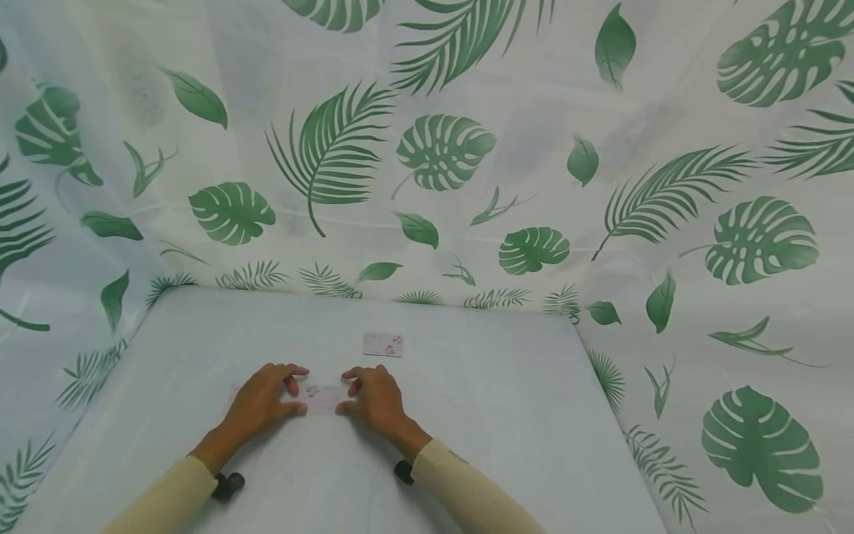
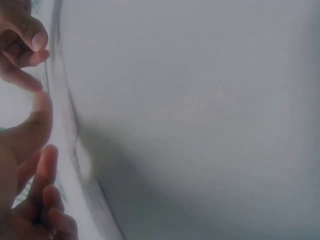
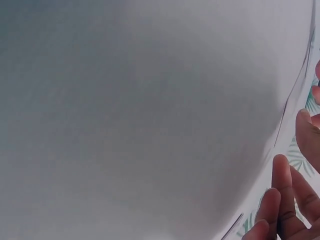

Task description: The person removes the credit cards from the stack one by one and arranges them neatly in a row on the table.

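Note:
A pale card with a faint pink flower print point(image 1: 322, 400) lies lengthwise between the two hands in the head view. My left hand point(image 1: 262, 400) holds its left end, thumb at the lower corner and curled fingers by the upper one. At the right end my right hand point(image 1: 376, 400) holds it in the same way. The fingertips hide the card's ends. In the left wrist view the left hand's thumb point(image 2: 42, 107) points toward the other hand. The right wrist view shows right-hand fingers point(image 3: 282, 175) at the edge of the frame, and the card does not show there.
Beyond the right hand lies a second card point(image 1: 383, 344), white-pink with red flowers and a thin dark lower edge. The white table point(image 1: 507, 415) runs back to a hanging sheet point(image 1: 373, 245) with green leaf prints, which also rises at both sides.

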The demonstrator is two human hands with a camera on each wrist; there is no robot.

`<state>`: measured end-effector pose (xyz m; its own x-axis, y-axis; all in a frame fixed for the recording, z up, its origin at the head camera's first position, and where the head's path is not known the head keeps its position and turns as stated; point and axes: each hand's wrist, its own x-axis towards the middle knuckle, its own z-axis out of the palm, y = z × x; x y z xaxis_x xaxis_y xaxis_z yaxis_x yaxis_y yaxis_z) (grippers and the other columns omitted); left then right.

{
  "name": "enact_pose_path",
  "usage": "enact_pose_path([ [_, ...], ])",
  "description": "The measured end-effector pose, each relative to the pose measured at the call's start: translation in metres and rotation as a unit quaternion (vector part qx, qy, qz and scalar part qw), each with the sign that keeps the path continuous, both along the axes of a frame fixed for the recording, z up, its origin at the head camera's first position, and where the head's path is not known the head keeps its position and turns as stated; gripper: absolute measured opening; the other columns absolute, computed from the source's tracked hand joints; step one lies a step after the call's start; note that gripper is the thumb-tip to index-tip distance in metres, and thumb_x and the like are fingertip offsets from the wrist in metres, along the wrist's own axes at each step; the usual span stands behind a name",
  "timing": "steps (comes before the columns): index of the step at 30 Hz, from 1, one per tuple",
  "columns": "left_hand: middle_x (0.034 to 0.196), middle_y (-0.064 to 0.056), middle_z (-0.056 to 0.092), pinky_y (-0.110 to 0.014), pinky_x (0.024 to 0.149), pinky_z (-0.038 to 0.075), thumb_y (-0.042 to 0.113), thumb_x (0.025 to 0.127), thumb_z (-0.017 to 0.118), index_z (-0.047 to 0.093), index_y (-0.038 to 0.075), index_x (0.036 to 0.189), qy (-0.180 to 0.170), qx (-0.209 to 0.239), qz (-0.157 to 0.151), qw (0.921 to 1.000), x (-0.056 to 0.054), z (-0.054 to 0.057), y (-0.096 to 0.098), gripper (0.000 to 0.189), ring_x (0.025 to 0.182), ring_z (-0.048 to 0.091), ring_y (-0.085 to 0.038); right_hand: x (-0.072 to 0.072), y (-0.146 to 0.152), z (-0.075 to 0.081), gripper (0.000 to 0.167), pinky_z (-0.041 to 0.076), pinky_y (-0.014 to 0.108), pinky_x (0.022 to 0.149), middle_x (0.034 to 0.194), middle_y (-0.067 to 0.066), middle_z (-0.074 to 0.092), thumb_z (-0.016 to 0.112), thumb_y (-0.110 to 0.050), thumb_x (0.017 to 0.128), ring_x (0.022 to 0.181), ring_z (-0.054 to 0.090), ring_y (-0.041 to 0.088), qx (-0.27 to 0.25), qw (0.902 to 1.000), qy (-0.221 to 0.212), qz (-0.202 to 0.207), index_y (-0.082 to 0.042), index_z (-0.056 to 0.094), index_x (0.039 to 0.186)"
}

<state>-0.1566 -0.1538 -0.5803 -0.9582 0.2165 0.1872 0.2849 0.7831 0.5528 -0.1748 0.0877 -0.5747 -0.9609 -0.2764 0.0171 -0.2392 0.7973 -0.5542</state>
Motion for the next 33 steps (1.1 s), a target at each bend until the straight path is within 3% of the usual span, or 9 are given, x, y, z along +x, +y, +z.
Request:
enact_pose_path([
  [5, 0.086, 0.009, 0.068, -0.04, 0.084, 0.051, 0.021, 0.074, 0.098, 0.073, 0.012, 0.129, 0.014, 0.015, -0.01, 0.9997, -0.007, 0.003, 0.005, 0.061, 0.088, 0.056, -0.013, -0.006, 0.009, 0.001, 0.054, 0.042, 0.021, 0.072, 0.083, -0.011, 0.07, 0.097, -0.03, 0.076, 0.081, 0.049, 0.007, -0.007, 0.9998, 0.016, -0.007, -0.021, 0.077, 0.125],
  [11, 0.091, 0.006, 0.07, -0.044, 0.087, 0.053, 0.024, 0.076, 0.097, 0.07, 0.012, 0.134, 0.013, 0.017, -0.01, 0.9997, -0.016, 0.007, 0.017, 0.065, 0.09, 0.059, -0.017, -0.011, 0.019, 0.006, 0.055, 0.051, 0.033, 0.087, 0.084, -0.009, 0.072, 0.097, -0.028, 0.075, 0.09, 0.058, 0.011, -0.019, 0.9992, 0.026, -0.024, -0.021, 0.076, 0.125],
  [22, 0.097, 0.002, 0.072, -0.045, 0.09, 0.055, 0.029, 0.08, 0.095, 0.066, 0.015, 0.14, -0.004, 0.01, -0.006, 0.9999, -0.038, 0.013, 0.035, 0.068, 0.097, 0.061, -0.021, -0.026, 0.034, 0.009, 0.055, 0.043, 0.027, 0.075, 0.09, -0.003, 0.075, 0.096, -0.025, 0.078, 0.084, 0.051, 0.012, -0.025, 0.9986, 0.028, -0.036, -0.022, 0.075, 0.129],
  [33, 0.101, 0.0, 0.073, -0.046, 0.092, 0.055, 0.029, 0.081, 0.094, 0.065, 0.016, 0.142, -0.011, 0.02, -0.019, 0.9995, -0.056, 0.013, 0.048, 0.069, 0.103, 0.064, -0.024, -0.04, 0.049, 0.014, 0.056, 0.044, 0.029, 0.077, 0.092, -0.003, 0.074, 0.096, -0.025, 0.079, 0.086, 0.053, 0.014, -0.024, 0.9973, 0.035, -0.06, -0.02, 0.073, 0.13],
])
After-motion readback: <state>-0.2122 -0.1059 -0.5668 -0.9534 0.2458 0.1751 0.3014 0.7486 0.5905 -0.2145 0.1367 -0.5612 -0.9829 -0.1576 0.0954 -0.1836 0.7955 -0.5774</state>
